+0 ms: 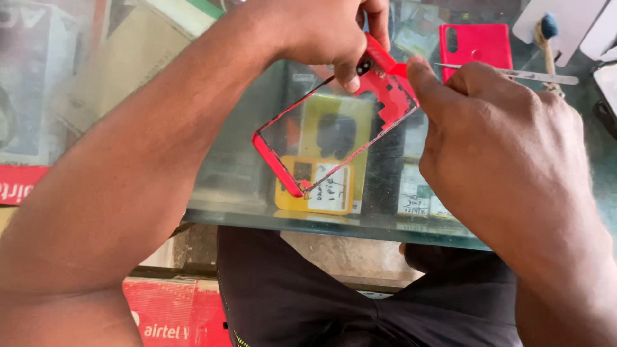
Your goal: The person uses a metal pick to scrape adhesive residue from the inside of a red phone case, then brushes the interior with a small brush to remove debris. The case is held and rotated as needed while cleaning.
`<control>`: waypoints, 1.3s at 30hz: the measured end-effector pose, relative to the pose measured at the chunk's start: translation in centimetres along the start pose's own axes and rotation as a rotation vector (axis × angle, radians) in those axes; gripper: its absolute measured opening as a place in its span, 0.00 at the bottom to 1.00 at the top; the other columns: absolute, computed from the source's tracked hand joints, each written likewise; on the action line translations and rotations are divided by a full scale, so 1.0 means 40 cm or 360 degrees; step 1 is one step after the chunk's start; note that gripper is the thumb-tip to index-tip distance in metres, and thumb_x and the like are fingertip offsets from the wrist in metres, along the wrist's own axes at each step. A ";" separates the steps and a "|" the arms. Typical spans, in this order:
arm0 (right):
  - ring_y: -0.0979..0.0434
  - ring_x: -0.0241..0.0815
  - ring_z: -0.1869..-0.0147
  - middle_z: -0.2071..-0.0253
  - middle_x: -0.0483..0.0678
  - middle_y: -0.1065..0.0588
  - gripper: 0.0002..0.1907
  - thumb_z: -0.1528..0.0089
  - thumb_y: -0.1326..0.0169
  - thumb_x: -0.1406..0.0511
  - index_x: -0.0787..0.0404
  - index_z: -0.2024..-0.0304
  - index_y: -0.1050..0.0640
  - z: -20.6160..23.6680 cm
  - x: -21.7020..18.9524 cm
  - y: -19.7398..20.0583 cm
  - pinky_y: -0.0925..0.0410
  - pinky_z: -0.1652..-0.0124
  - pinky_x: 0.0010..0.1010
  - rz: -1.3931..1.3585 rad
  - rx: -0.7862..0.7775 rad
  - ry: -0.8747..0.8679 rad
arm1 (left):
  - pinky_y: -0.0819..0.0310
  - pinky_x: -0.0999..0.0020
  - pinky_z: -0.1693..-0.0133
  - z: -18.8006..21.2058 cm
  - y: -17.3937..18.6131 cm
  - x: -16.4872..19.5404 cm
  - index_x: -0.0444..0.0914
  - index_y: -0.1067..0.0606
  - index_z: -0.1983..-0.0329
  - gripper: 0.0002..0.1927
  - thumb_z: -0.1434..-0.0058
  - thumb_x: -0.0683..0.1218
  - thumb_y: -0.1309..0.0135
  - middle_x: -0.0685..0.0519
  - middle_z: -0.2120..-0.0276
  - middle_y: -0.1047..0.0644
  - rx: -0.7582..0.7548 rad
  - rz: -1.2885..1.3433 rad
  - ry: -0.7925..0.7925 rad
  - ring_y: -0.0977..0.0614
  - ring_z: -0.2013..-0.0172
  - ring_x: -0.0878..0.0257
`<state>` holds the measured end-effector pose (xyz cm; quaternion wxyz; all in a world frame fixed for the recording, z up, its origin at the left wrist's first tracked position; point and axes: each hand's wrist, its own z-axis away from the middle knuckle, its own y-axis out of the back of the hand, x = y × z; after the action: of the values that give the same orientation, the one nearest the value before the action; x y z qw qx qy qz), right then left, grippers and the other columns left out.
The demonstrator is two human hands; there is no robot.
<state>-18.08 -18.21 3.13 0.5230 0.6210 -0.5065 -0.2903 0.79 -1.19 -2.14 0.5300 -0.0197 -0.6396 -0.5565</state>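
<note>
From my head camera, my left hand (328,35) pinches the top corner of a thin red plastic phone frame (273,157), hollow and rectangular, above the glass counter (244,212). My right hand (495,128) grips metal tweezers (514,75) against that corner. Beyond my right knuckles lies a glossy red phone cover (475,42); under the frame, a yellow labelled packet (321,189).

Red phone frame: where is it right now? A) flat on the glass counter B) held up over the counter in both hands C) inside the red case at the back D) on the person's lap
B: the left hand pinches the top of the red phone frame and the right hand grips its upper corner, holding it tilted above the glass counter; the red case lies apart behind.
</note>
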 end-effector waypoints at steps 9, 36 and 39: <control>0.31 0.45 0.78 0.71 0.54 0.27 0.18 0.34 0.44 0.74 0.62 0.41 0.19 0.089 0.023 -0.007 0.37 0.75 0.34 -0.0489 -0.0221 -0.0585 | 0.18 0.65 0.70 0.008 -0.004 0.011 0.42 0.22 0.58 0.22 0.58 0.38 0.31 0.52 0.67 0.17 0.0050 0.0062 0.0032 0.12 0.68 0.64; 0.21 0.33 0.69 0.67 0.45 0.21 0.24 0.40 0.41 0.73 0.54 0.40 0.21 0.184 -0.022 -0.014 0.28 0.69 0.28 -0.0940 -0.0063 -0.0264 | 0.20 0.66 0.75 0.021 0.001 0.009 0.38 0.22 0.58 0.19 0.52 0.43 0.29 0.50 0.69 0.18 0.0098 -0.0253 0.0065 0.13 0.71 0.62; 0.25 0.34 0.67 0.64 0.50 0.22 0.21 0.31 0.42 0.72 0.57 0.36 0.21 0.220 0.020 -0.040 0.31 0.65 0.28 -0.1068 -0.0013 -0.0768 | 0.19 0.69 0.75 0.017 0.012 0.001 0.37 0.23 0.59 0.22 0.57 0.44 0.28 0.50 0.70 0.19 0.0083 -0.0200 -0.0052 0.13 0.71 0.63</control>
<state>-25.15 -22.17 -0.75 0.2680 0.6637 -0.3830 -0.5840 0.61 -0.52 -1.67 0.4840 0.0252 -0.6623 -0.5714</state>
